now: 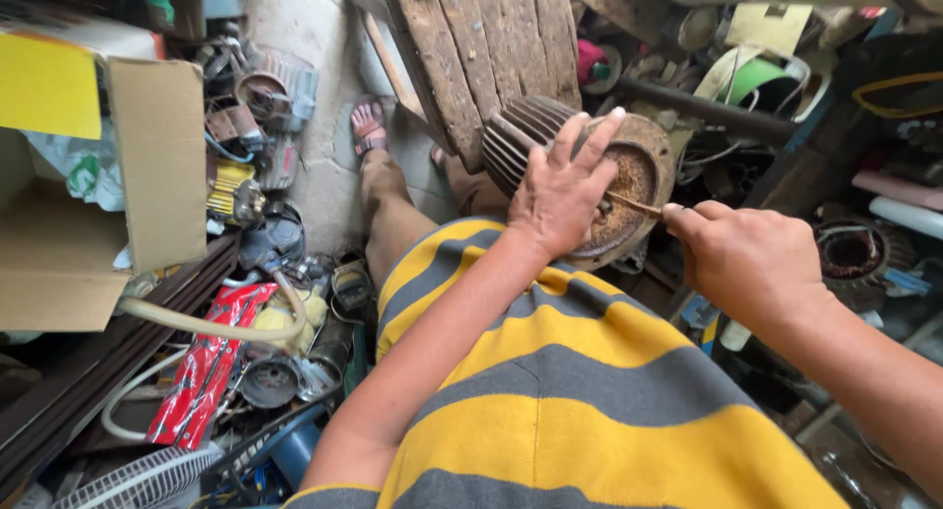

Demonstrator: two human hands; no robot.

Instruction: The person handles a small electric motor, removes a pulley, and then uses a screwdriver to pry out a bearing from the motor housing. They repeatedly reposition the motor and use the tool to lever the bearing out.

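**A:** What is in the middle of the view?

**B:** A rusty electric motor [580, 175], round, with dark cooling fins along its body. It rests on the person's lap, its open rust-brown end face turned up toward the camera.

**A:** Where are the hands relative to the motor?

**B:** The left hand [562, 190] lies flat on the motor's end face, fingers spread and stretched over the rim, steadying it rather than closing around it. The right hand [747, 258] sits just to the right of the motor, closed tight around a thin wooden-looking stick [634, 205]. The stick's tip reaches into the centre of the motor's end face, beside the left hand.

**A:** What surrounds the motor?

**B:** Directly behind it stands a worn wooden pallet [491, 47]. Below it, nearest the camera, is the person's yellow-and-grey striped shirt [570, 401]. Left of it, a sandalled foot [368, 126] rests on the concrete floor. Far to the left sits an open cardboard box [147, 175], and below that a red packet [206, 362] lies among scrap parts. To the motor's right, another motor shell with copper windings [850, 254] lies in the clutter.
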